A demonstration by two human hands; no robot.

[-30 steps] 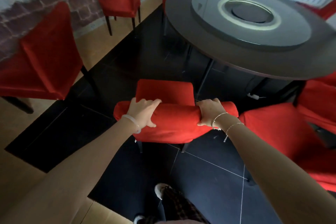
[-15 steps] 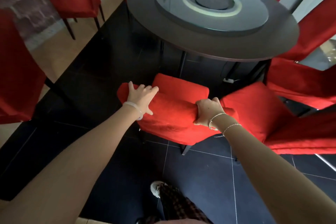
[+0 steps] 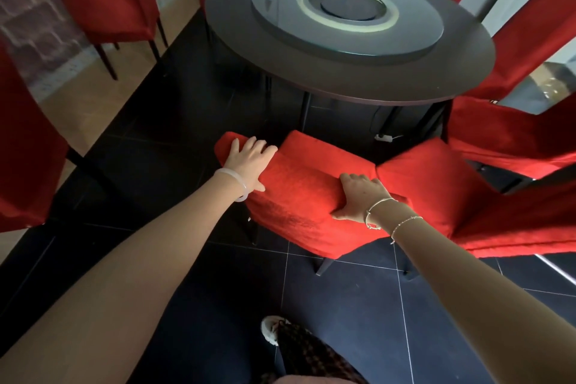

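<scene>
A chair in a red fabric cover [image 3: 299,199] stands in front of me on black floor tiles, its seat pointing at the round dark table [image 3: 280,72]. My left hand [image 3: 249,162] lies on the left end of the backrest top, fingers spread and fairly straight, thumb on the near side. My right hand [image 3: 361,196] grips the right end of the backrest top, with fingers curled over it and the thumb underneath. The chair sits askew, its right end nearer to me.
A glass turntable [image 3: 343,19] sits on the table. A second red chair [image 3: 436,190] touches the held chair on the right. More red chairs stand at the left [image 3: 28,150], back left [image 3: 103,0] and right [image 3: 530,37]. My shoe [image 3: 271,327] is below.
The chair has moved closer to the table and turned, ending beside the right-hand chair. My left hand's fingers have gone from curled over the backrest to lying straighter on it.
</scene>
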